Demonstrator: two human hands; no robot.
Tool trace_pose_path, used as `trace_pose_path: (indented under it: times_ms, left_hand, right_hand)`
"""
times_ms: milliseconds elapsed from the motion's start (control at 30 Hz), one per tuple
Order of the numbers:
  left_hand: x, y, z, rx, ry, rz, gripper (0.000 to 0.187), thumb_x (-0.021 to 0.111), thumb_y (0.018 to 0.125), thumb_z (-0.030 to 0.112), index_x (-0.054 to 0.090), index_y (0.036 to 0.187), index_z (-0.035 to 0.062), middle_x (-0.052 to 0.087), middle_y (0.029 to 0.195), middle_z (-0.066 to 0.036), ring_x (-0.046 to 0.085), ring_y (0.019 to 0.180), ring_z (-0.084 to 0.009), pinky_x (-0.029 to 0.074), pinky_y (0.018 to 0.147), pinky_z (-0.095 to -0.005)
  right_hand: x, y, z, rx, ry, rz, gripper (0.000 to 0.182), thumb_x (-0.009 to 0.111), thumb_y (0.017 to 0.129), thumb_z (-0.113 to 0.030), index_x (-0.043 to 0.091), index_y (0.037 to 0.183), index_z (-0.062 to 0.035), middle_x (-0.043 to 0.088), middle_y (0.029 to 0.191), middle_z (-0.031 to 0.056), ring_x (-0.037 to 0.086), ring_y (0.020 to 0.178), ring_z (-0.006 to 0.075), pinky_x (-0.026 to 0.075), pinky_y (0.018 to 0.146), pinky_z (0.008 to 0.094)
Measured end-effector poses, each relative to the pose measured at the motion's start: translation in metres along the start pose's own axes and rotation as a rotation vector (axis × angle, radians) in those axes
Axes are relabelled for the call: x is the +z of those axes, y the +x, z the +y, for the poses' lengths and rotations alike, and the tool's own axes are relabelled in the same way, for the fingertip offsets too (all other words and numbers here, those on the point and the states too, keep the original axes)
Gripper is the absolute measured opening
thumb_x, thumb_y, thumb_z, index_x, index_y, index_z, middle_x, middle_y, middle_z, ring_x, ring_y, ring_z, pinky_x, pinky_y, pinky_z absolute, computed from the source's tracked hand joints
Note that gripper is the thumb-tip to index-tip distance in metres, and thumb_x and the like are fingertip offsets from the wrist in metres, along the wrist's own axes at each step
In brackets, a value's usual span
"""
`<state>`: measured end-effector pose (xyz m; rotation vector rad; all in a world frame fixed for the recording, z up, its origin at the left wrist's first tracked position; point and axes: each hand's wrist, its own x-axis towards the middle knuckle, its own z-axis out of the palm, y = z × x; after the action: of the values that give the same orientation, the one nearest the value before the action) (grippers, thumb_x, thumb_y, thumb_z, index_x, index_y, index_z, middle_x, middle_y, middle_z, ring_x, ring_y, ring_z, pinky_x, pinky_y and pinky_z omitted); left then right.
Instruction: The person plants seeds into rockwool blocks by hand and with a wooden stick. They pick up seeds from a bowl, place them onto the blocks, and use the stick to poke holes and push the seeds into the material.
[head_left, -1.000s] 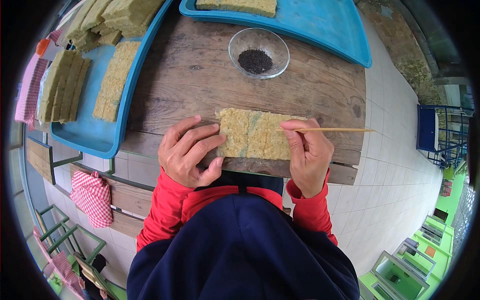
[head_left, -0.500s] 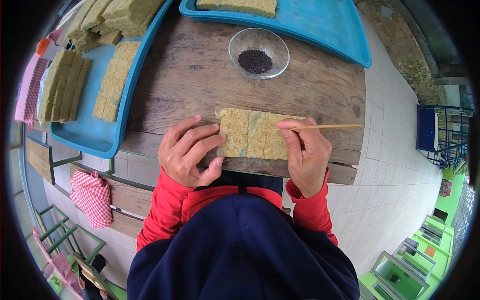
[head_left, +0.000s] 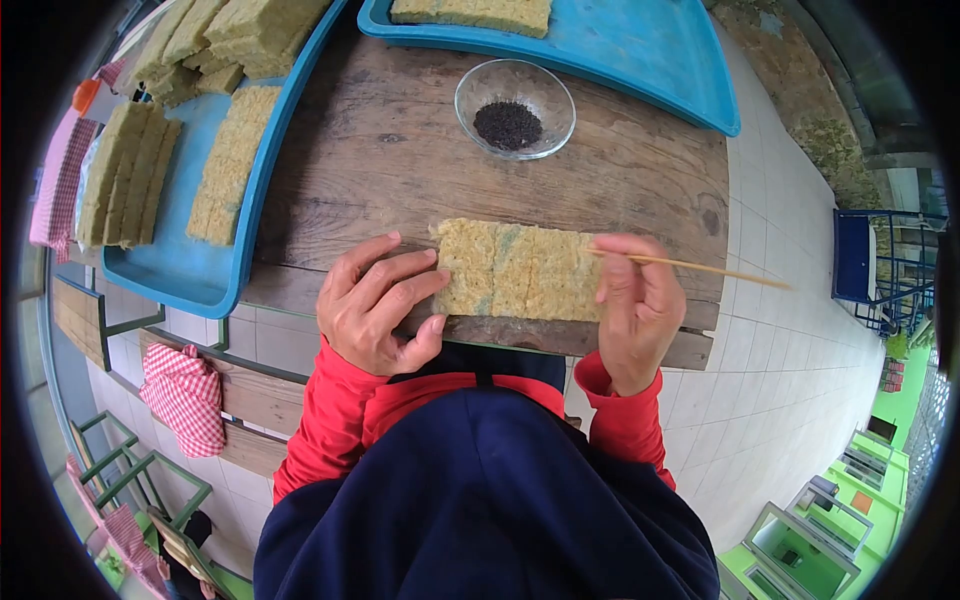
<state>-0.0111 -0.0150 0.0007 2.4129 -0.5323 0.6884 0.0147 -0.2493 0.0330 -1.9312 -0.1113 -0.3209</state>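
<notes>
A yellowish fibrous slab [head_left: 515,272] with grooves and greenish patches lies near the wooden table's front edge. My left hand [head_left: 380,305] rests at its left end, fingers apart, fingertips against the slab's side. At the slab's right end, my right hand [head_left: 642,305] pinches a thin wooden stick [head_left: 735,273] between thumb and fingers. The stick points out to the right, and its inner tip is near the slab's upper right corner. Beyond the slab stands a glass bowl [head_left: 516,108] with small black grains [head_left: 507,125] in it.
A blue tray [head_left: 180,270] at the left holds stacked slabs [head_left: 125,175] and a single one [head_left: 233,165]. Another blue tray [head_left: 640,60] lies at the table's far side with a slab [head_left: 475,12]. Checked cloth [head_left: 182,395] sits on a bench at the lower left.
My right hand has moved right along the slab to its right end, carrying the stick with it. More of the slab's right part now shows. My left hand has stayed in place.
</notes>
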Motion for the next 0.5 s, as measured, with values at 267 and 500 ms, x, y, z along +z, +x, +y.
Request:
trace_pose_path:
  times_ms: [267, 500]
  left_hand:
    - [0.0, 0.0, 0.0, -0.005, -0.003, -0.012, 0.029, 0.063, 0.071, 0.03, 0.072, 0.089, 0.0085, 0.071, 0.094, -0.008, 0.06, 0.102, -0.0336, 0.048, 0.087, -0.0403]
    - [0.0, 0.002, -0.001, 0.016, 0.016, 0.016, 0.028, 0.067, 0.066, 0.028, 0.073, 0.09, 0.0142, 0.07, 0.096, -0.002, 0.062, 0.096, -0.0285, 0.052, 0.08, -0.0365]
  right_hand:
    - [0.004, 0.005, 0.003, -0.068, -0.102, 0.014, 0.009, 0.061, 0.091, -0.002, 0.067, 0.097, -0.0015, 0.061, 0.078, 0.008, 0.052, 0.065, 0.0177, 0.043, 0.061, 0.027]
    - [0.007, 0.006, 0.006, -0.17, -0.144, -0.002, 0.007, 0.062, 0.089, -0.002, 0.067, 0.094, -0.002, 0.064, 0.08, 0.0077, 0.05, 0.063, 0.0193, 0.042, 0.059, 0.029]
